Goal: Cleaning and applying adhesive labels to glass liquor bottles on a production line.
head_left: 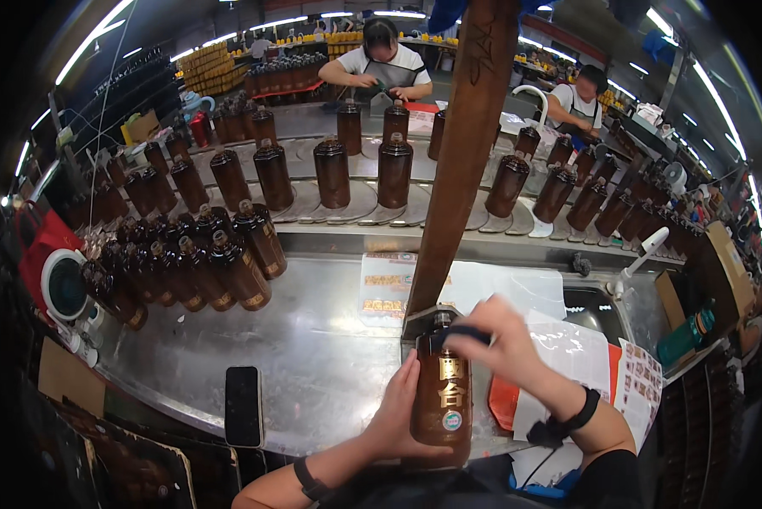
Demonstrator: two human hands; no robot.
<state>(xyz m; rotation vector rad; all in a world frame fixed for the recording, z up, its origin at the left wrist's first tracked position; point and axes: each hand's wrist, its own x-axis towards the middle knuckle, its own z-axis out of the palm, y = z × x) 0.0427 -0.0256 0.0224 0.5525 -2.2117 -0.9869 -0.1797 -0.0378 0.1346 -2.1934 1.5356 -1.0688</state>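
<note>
From here I have the right hand [504,341] blurred, its bent fingers apparently pinching a dark pad [468,333] against the upper right of the brown bottle [442,428]. The left hand [393,417] wraps the bottle's lower left side, thumb across its base end. The bottle stands near me at the counter [313,339] edge, right of its middle.

I'd brace firmly with the left and press the pad flat, with light, even strokes, sparing the gold lettering. The wooden post [462,161] rises just beyond the bottle's neck and limits my reach forward. Printed sheets [508,290] lie to the right, near my elbow, and could snag. Leftward lie a phone [243,407] and a bottle cluster [241,271]; farther out, the conveyor [355,218] carries more.
</note>
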